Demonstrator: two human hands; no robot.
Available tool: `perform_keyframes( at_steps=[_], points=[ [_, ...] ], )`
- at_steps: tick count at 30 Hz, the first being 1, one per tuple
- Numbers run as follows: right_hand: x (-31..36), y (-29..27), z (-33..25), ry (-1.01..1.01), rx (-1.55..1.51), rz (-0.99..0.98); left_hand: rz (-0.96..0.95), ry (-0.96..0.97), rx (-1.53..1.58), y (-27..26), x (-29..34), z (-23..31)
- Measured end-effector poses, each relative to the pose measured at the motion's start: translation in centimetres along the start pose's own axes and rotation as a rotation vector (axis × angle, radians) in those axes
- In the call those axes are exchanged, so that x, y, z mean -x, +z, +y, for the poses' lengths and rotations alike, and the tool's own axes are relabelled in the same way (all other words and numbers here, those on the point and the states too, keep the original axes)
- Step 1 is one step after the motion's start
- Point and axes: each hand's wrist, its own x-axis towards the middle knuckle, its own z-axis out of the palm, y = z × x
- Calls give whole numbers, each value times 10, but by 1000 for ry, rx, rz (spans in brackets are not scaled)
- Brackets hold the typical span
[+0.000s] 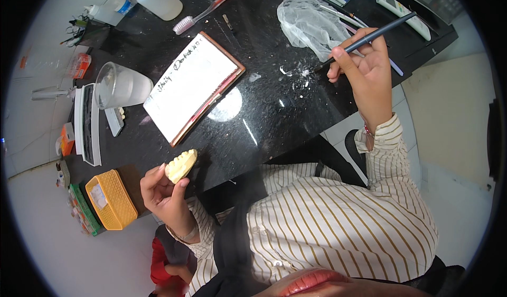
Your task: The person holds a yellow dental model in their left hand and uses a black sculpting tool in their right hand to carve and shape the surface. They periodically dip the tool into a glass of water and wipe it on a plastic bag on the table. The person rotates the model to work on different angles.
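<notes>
My left hand (pixel 166 194), low on the left near the table's front edge, pinches a pale yellow dental cast (pixel 182 165) with a row of teeth along its upper side. My right hand (pixel 365 67) is over the right part of the table, its fingers closed round a slim, dark, pen-shaped tool (pixel 381 34). The tool slants down to the left, and its narrow tip is close to a patch of white crumbs and powder (pixel 304 73). Whether the tip touches the table, I cannot tell.
An open notebook (pixel 187 86) with handwriting lies mid-table, a clear plastic cup (pixel 124 88) beside it. Farther back are a red-handled brush (pixel 222 2), a white bottle (pixel 158 1) and a crumpled clear plastic bag (pixel 306 22). A yellow basket (pixel 112 202) stands at the left.
</notes>
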Motion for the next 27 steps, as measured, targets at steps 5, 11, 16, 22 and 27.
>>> perform_keyframes(
  at_steps=[5,11,16,22,27],
  points=[
    [0,4,1,-16,46,-15,-33,-11,20,-1,1,6],
    [2,-6,4,-339,-41,62,-69,-58,85,3,0,8],
    [-3,-28,-26,-574,645,123,-123,-46,78,-1,0,7],
    [-28,-26,-48,-468,1273,-359,-163,-20,69,1,0,11],
    [-39,-19,-33,-383,1446,-466,-183,3,77,3,-1,13]
  ],
)
